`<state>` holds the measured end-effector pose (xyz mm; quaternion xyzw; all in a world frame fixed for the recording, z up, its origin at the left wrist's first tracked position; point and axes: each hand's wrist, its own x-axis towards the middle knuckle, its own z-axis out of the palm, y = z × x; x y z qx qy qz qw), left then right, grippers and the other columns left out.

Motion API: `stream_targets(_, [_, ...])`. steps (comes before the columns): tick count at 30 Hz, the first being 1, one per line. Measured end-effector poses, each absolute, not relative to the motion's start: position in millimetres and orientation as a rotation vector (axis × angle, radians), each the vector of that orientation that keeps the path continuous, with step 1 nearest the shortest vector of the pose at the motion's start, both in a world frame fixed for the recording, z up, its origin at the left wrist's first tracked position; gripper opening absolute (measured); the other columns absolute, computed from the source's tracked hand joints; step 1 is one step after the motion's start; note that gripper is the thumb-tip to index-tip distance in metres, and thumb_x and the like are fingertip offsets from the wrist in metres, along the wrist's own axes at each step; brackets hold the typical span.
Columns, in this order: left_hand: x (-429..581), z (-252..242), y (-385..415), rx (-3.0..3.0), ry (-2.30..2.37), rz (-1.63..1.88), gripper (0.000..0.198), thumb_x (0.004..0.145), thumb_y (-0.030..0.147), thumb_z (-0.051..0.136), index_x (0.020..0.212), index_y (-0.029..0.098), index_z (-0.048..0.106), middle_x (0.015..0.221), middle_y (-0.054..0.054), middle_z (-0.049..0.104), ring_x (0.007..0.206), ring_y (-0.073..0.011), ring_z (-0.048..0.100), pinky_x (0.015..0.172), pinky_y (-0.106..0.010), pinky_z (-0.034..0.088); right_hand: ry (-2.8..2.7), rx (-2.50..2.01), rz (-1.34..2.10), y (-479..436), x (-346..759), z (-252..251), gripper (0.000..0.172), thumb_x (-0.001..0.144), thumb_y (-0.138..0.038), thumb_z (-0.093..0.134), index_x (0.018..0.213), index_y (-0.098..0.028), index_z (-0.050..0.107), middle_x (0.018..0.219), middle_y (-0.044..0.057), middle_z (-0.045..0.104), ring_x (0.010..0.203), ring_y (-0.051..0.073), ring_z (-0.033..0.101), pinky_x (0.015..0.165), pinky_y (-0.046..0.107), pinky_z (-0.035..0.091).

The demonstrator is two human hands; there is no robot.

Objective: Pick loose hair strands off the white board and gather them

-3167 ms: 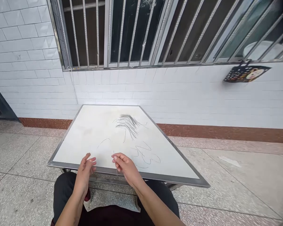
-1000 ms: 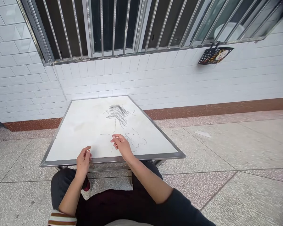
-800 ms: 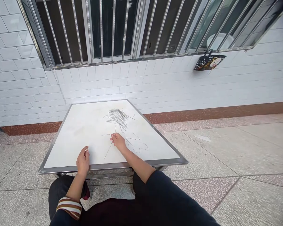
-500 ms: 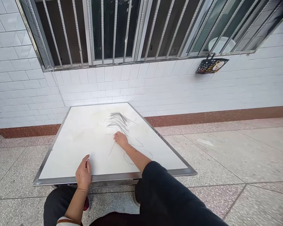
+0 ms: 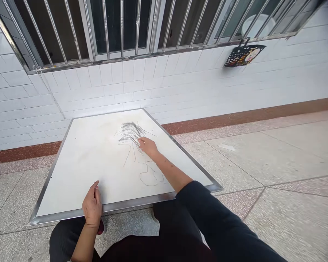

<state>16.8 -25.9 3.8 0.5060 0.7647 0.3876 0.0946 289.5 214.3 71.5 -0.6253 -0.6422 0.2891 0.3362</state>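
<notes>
A loose bundle of thin, dark, hair-like strands (image 5: 129, 131) lies on the white tabletop (image 5: 82, 153). Several single strands curve below it, one of them a looped strand (image 5: 148, 184) nearer the front edge. My right hand (image 5: 148, 146) is over the bundle's lower right end, its fingertips pinched together on the strands there; how many they hold is too fine to make out. My left hand (image 5: 92, 205) rests at the table's front edge, away from the strands, fingers stretched forward and holding nothing.
A grey metal frame (image 5: 136, 202) edges the table. Behind it stands a white tiled wall (image 5: 104, 89) with a barred window (image 5: 121, 29). A patterned bag (image 5: 243, 54) hangs from the sill, near a white basin (image 5: 258, 25). My legs are under the table's front.
My right hand has moved up and right, from the single strands below the bundle to its lower right end. My left hand keeps its place at the edge. The view has tilted.
</notes>
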Motion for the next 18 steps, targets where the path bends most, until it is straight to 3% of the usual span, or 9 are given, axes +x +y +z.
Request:
stream_targets(3, [16.4,4.6,-25.8,1.509,2.272,1.128,0.038,0.095,0.035,0.037,0.122,0.023,0.061,0.084,-0.004,0.069,0.076,-0.0191,0.065,0.068,-0.03,0.047,-1.608,-1.625,0.695,171.9,330.7,67.2,0.028,0.096,-0.034,0.036,0.109,-0.024,0.059,0.112,0.002,0.065,0.083,0.012,0.067,0.059,0.02,0.052])
stream_targets(6, [16.4,5.7,-25.8,1.516,2.276,1.104,0.037,0.096,0.035,0.037,0.122,0.025,0.061,0.082,-0.002,0.069,0.074,-0.0177,0.064,0.066,-0.029,0.047,-1.553,-1.682,0.605,117.8,359.8,49.9,0.029,0.094,-0.035,0.036,0.102,-0.022,0.061,0.1,0.004,0.069,0.077,0.015,0.066,0.057,0.024,0.05])
stream_targets(9, [16.2,7.3,-25.7,1.523,2.278,1.093,0.037,0.096,0.035,0.037,0.122,0.025,0.061,0.084,-0.002,0.069,0.073,-0.0166,0.064,0.065,-0.028,0.046,-1.576,-1.71,0.523,74.0,367.6,28.8,0.026,0.091,-0.034,0.041,0.098,-0.022,0.062,0.09,0.005,0.07,0.074,0.017,0.064,0.065,0.03,0.052])
stream_targets(13, [15.5,8.0,-24.4,1.513,2.283,1.107,0.037,0.097,0.035,0.036,0.123,0.025,0.06,0.083,-0.002,0.069,0.073,-0.0161,0.063,0.065,-0.028,0.046,-1.736,-1.686,0.453,51.7,358.8,13.6,0.018,0.087,-0.026,0.05,0.097,-0.023,0.064,0.099,0.005,0.066,0.081,0.018,0.062,0.076,0.031,0.05])
stream_targets(18, [14.0,7.2,-22.5,1.474,2.259,1.128,0.038,0.096,0.037,0.037,0.123,0.024,0.061,0.078,-0.002,0.067,0.073,-0.0168,0.063,0.066,-0.029,0.044,-1.918,-1.729,0.351,50.8,353.2,12.2,0.011,0.086,-0.019,0.053,0.087,-0.02,0.064,0.096,0.008,0.061,0.087,0.021,0.059,0.076,0.031,0.047])
